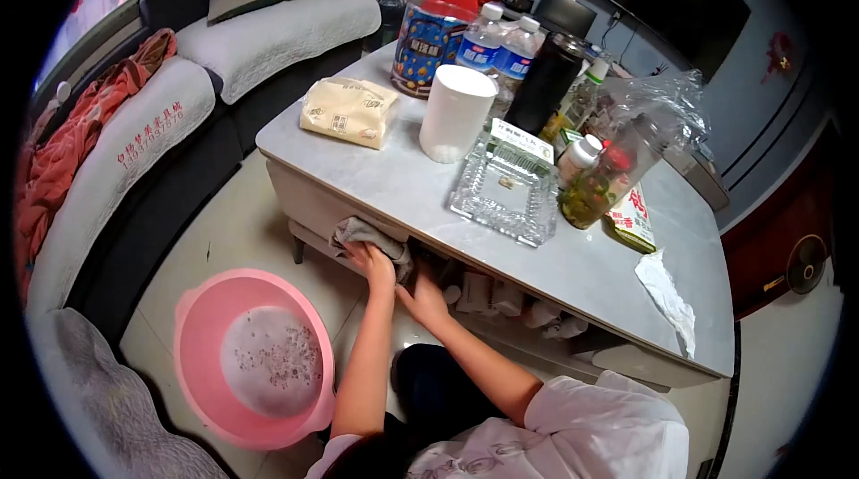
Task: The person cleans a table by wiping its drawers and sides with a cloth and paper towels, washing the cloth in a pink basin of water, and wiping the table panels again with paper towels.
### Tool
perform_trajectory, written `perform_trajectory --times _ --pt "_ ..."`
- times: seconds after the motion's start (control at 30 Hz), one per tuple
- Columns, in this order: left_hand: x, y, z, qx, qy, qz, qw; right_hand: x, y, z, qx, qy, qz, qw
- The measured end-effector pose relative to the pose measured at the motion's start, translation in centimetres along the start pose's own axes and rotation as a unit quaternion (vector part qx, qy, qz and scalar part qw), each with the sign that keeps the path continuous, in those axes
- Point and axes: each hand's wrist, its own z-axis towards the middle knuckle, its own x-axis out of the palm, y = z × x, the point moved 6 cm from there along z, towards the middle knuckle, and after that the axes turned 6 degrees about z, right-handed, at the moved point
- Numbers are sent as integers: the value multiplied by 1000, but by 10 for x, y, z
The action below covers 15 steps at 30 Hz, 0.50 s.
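Low at the front side of the grey-topped table, my left hand presses a grey cloth against the drawer front. Its fingers lie spread over the cloth, partly under a fold. My right hand is just to the right, by the edge of the open shelf under the tabletop. The fingers of my right hand reach into shadow, so what they touch is hidden. A pink basin with sudsy water stands on the floor to the left of my arms.
On the tabletop are a tissue pack, a white paper roll, a clear plastic tray, a black flask, a tea bottle and a crumpled tissue. White items fill the shelf. A sofa runs along the left.
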Motion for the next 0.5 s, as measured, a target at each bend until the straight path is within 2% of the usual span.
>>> perform_trajectory --times 0.07,0.13,0.17,0.2,0.23,0.33,0.4,0.5 --pt "-5 -10 1 16 10 -1 1000 2 2 10 42 33 -29 998" --pt "-3 4 15 29 9 14 999 -3 13 18 -2 -10 -32 999" --pt "-2 19 29 -23 15 -8 1000 -7 21 19 -21 -30 -24 999" --pt "1 40 43 -126 52 -110 985 -11 30 20 -41 -48 -16 998" --pt "7 61 66 -161 98 -159 969 -15 40 19 -55 -65 -4 996" --pt "9 61 83 -174 133 -214 952 -22 58 21 -56 -61 39 996" --pt "7 65 77 -191 117 -202 953 -25 57 18 -34 -81 81 993" --pt "3 48 64 -87 44 -218 971 -22 37 15 -41 -155 121 980"
